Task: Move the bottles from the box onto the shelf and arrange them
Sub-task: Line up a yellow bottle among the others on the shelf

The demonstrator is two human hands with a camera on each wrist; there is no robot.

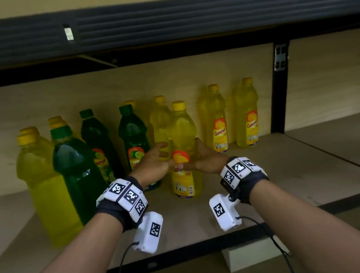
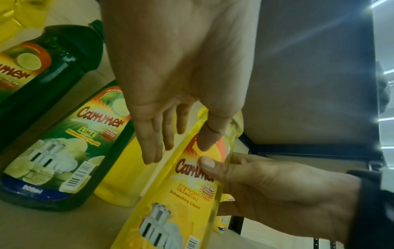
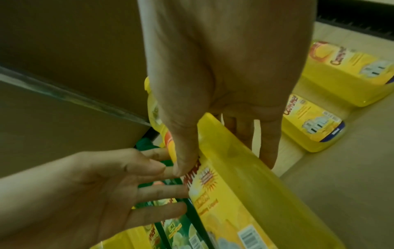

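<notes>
A yellow lemon dish-liquid bottle [image 1: 182, 136] stands upright on the shelf board [image 1: 284, 179], in front of the back row. My right hand [image 1: 197, 157] holds it at the label, thumb across the front and fingers behind its right side; the right wrist view shows this grip [image 3: 224, 165] on the bottle [image 3: 245, 185]. My left hand [image 1: 163, 159] is at the bottle's left side with straight fingers. In the left wrist view its thumb [image 2: 204, 139] touches the label of the bottle [image 2: 185, 202].
Three green lime bottles [image 1: 134, 138] [image 1: 96, 139] [image 1: 75, 169] and several yellow ones [image 1: 39, 179] stand to the left. Two yellow bottles [image 1: 217, 119] [image 1: 246, 113] stand at the back right. A dark beam [image 1: 158, 21] runs overhead; a black post [image 1: 281, 89] is at right.
</notes>
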